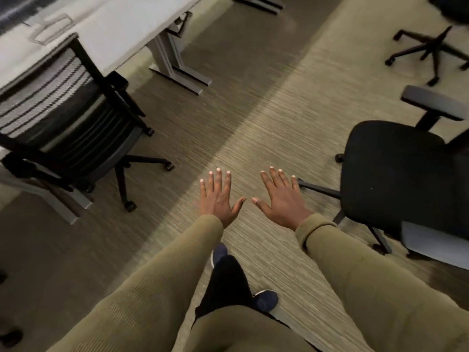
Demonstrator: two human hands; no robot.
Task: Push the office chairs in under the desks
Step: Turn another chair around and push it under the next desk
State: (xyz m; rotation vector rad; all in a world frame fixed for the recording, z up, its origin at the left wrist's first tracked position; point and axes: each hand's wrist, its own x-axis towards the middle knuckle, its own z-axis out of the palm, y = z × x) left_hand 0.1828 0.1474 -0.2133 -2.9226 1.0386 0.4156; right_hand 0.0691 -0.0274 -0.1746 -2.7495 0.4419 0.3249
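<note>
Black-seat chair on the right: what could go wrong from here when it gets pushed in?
1. The black-seat chair stands out on the carpet, no desk visibly near it; a hard shove could send it veering.
2. Its base leg reaches toward the person's path; a shoe might catch it.
3. Both the left hand and right hand are open, holding nothing.
</note>
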